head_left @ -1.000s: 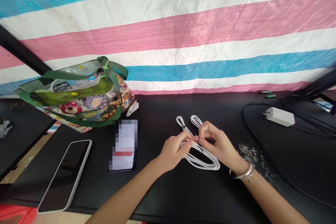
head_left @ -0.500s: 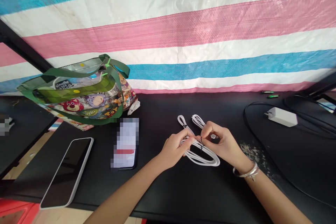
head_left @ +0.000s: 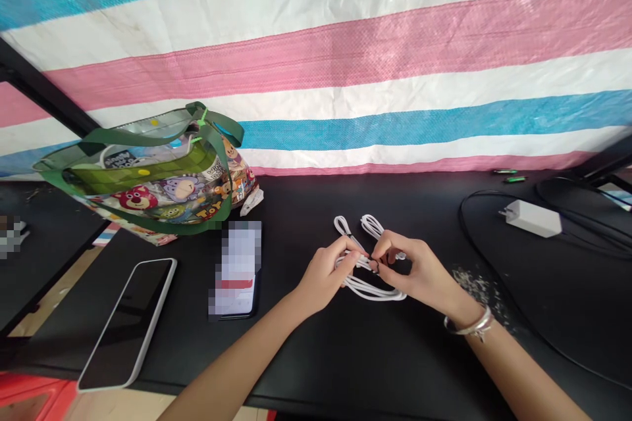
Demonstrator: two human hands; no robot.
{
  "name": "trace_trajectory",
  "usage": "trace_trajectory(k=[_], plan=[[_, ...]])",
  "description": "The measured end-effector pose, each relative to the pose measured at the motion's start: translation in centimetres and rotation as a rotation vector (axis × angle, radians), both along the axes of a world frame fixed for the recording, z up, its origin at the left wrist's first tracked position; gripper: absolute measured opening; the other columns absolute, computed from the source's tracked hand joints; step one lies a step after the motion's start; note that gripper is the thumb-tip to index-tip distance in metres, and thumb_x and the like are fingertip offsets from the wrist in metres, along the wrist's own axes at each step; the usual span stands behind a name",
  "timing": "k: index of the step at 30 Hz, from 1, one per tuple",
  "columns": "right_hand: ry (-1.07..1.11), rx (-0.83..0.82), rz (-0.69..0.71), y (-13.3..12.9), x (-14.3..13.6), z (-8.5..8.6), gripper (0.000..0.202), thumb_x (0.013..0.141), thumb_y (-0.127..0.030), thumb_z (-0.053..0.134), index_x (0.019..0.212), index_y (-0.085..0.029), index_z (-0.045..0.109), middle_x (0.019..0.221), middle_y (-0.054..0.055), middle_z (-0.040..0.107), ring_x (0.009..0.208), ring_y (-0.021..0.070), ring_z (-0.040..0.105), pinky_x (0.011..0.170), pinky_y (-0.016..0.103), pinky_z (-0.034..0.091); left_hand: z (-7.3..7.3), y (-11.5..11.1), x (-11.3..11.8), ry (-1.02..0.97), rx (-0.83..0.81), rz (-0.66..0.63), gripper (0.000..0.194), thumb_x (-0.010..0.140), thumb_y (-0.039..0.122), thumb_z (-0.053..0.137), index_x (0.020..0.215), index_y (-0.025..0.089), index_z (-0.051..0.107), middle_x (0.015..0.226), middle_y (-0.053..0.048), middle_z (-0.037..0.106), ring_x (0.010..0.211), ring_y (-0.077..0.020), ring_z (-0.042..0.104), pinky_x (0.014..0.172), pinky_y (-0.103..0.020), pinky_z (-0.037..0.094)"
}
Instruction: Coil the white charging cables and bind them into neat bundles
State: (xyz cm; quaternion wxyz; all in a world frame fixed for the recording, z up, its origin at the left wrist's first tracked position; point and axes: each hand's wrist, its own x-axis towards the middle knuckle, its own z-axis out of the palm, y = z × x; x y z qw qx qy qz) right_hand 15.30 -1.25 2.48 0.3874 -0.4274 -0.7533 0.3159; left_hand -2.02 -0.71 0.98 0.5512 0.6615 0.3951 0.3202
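Observation:
A coiled white cable (head_left: 372,291) lies just above the black table, with my left hand (head_left: 330,271) closed on its left side between thumb and fingers. My right hand (head_left: 413,270) pinches a thin black twist tie (head_left: 375,266) at the top of the coil. Just behind my hands rest two smaller white cable bundles: one bundle (head_left: 342,225) has a dark tie round it, and the other bundle (head_left: 371,225) is partly hidden by my right hand. A silver bracelet (head_left: 471,325) circles my right wrist.
To the left lie a lit phone (head_left: 239,270) and a dark-screened phone (head_left: 129,322). Behind them stands a cartoon-print bag (head_left: 172,191) with green straps. A white power adapter (head_left: 533,218), a black cable (head_left: 494,263) and small pale scraps (head_left: 476,286) are on the right.
My right hand has shifted slightly left and the black tie has changed shape between its fingers. The coil's lower loops sit a little higher and flatter. My left hand still grips the coil.

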Motion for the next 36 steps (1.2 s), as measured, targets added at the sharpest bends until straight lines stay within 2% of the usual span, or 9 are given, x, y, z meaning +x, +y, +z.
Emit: trace_trajectory(k=[4,10,14,21,28,32,36], plan=[[0.002,-0.052,0.011,0.04,0.03,0.33,0.011,0.077,-0.022,0.054,0.066,-0.021,0.054,0.059,-0.002,0.056,0.052,0.0113,0.053,0.052,0.023,0.045,0.2,0.09,0.07,-0.017,0.004,0.017,0.027,0.086,0.042,0.039,0.08,0.018,0.05,0.055,0.006,0.038,0.049,-0.0087,0.037,0.045,-0.018,0.032],[0.05,-0.223,0.046,0.01,-0.03,0.7,0.018,0.085,-0.033,0.05,0.072,-0.021,0.052,0.063,-0.001,0.052,0.055,0.0123,0.052,0.052,0.024,0.045,0.22,0.13,-0.12,-0.016,0.014,0.036,0.026,0.086,0.042,0.04,0.081,0.018,0.051,0.054,0.006,0.039,0.048,-0.0089,0.038,0.046,-0.018,0.033],[0.058,-0.276,0.036,0.05,-0.06,0.69,0.022,0.083,-0.04,0.054,0.072,-0.021,0.053,0.062,-0.001,0.053,0.055,0.0129,0.053,0.054,0.026,0.046,0.17,0.1,-0.27,-0.01,0.057,0.035,0.025,0.088,0.039,0.039,0.082,0.018,0.052,0.055,0.007,0.039,0.047,-0.008,0.037,0.047,-0.019,0.031],[0.036,-0.244,0.02,0.08,-0.27,0.32,0.016,0.079,-0.033,0.057,0.069,-0.021,0.055,0.062,-0.001,0.056,0.055,0.0127,0.053,0.054,0.026,0.047,0.01,-0.08,-0.25,0.039,0.186,0.044,0.025,0.089,0.035,0.039,0.085,0.017,0.056,0.06,0.005,0.049,0.048,-0.0077,0.038,0.052,-0.02,0.032],[0.015,-0.234,0.014,-0.01,-0.24,-0.03,0.012,0.077,-0.031,0.056,0.071,-0.021,0.056,0.064,-0.001,0.057,0.058,0.0136,0.053,0.056,0.026,0.047,-0.33,0.01,-0.48,0.109,0.324,0.039,0.029,0.092,0.034,0.038,0.094,0.018,0.063,0.077,-0.001,0.066,0.057,-0.0106,0.052,0.056,-0.021,0.037],[0.042,-0.274,0.045,0.05,-0.07,0.2,0.011,0.077,-0.031,0.056,0.075,-0.021,0.057,0.07,0.001,0.059,0.065,0.0152,0.057,0.063,0.029,0.049,-0.14,-0.01,-0.51,0.102,0.318,0.041,0.029,0.092,0.033,0.038,0.093,0.018,0.063,0.077,-0.001,0.067,0.055,-0.0097,0.051,0.055,-0.02,0.037],[0.098,-0.433,0.087,0.1,0.21,0.83,0.019,0.08,-0.039,0.057,0.081,-0.02,0.056,0.073,0.002,0.061,0.071,0.0168,0.06,0.07,0.03,0.049,0.17,-0.05,-0.45,0.05,0.247,0.058,0.029,0.092,0.033,0.037,0.09,0.017,0.061,0.068,0.001,0.063,0.048,-0.0079,0.044,0.051,-0.02,0.034]])
